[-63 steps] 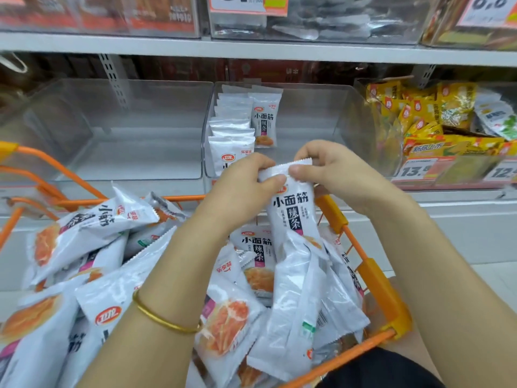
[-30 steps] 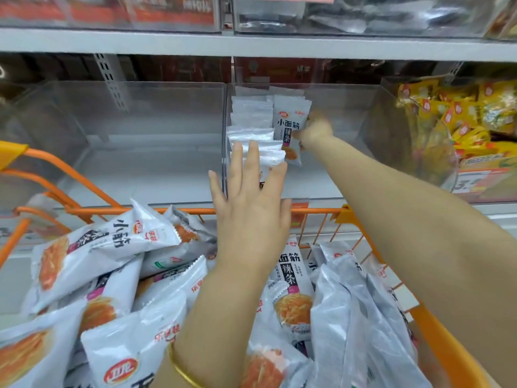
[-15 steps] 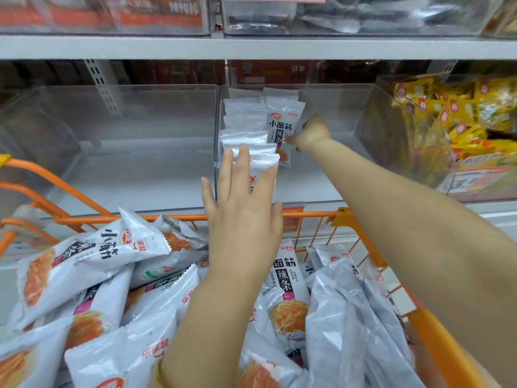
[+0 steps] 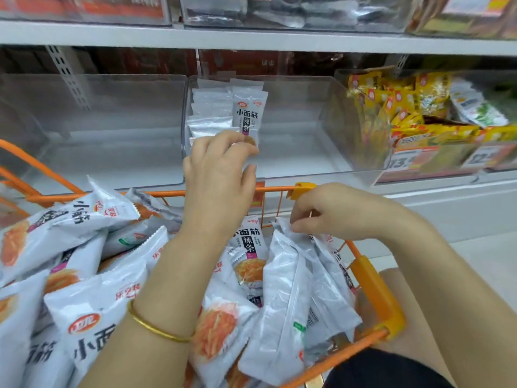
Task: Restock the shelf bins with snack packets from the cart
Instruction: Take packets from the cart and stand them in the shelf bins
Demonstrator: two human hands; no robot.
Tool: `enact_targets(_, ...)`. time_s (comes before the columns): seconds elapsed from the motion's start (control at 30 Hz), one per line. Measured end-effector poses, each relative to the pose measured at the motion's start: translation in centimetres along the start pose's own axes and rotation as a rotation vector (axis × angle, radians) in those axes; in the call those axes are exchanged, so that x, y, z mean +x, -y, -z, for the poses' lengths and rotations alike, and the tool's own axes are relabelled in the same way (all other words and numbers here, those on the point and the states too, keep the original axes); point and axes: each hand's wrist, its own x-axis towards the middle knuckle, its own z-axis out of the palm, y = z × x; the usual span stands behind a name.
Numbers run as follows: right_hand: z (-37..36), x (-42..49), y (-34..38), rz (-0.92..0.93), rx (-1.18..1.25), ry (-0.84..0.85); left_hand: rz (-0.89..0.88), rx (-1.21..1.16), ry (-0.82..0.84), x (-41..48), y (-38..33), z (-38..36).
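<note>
A: State of both hands?

B: Left hand [image 4: 221,175] is raised above the cart's front rim [image 4: 274,189]. Its grip is loosely curled, with nothing in it. Right hand [image 4: 321,217] is just inside and below that rim, near its yellow corner clip. Thumb and forefinger look pinched on the top seal of a silver-backed snack packet [image 4: 285,275].

A: Orientation of that packet?

B: Roughly upright among the heaped packets behind the rim, long axis vertical, plain back toward the camera. It extends straight down from the right grip. The left hand is clear of it.

A: Destination?

B: Middle clear bin [image 4: 293,155], beyond and above the rim. A row of matching packets [image 4: 247,113] stands upright past the rim's middle. Past the rim's right part the bin floor is bare.

A: Reading for the next move?

B: Judgement only. The right hand is the nearer one and has the packet. The path is a lift along the long axis, then forward over the rim, slightly leftward toward the row. Neighbouring packets lean against it and may drag along.
</note>
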Motion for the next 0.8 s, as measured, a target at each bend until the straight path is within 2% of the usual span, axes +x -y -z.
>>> enact_targets(0.13,0.7,-1.0,-0.5,-0.042,0.088,0.008,-0.034,-0.02,-0.002,0.0,0.0,-0.1)
enact_targets(0.23,0.2,-1.2,-0.5,-0.023,0.126,0.078,-0.045,-0.033,-0.005,0.0,-0.1,0.0)
enact_targets(0.3,-0.1,-1.0,-0.5,-0.004,0.155,0.048,-0.053,-0.055,0.009,0.0,-0.2,0.0)
enact_targets(0.4,1.1,-0.9,-0.4,-0.019,0.261,-0.142,-0.066,-0.176,0.045,0.0,-0.7,0.2)
enact_targets(0.53,3.8,-0.4,0.4,-0.029,0.196,-0.446,0.11,-0.592,0.278,-0.3,-2.2,0.7)
enact_targets(0.67,5.6,1.2,1.1,-0.016,0.228,-0.665,0.179,-0.722,0.472,-0.6,-2.3,-0.1)
enact_targets(0.8,6.3,2.8,2.3,0.058,0.302,-0.754,0.255,-0.765,0.463,-0.7,-2.5,-0.5)
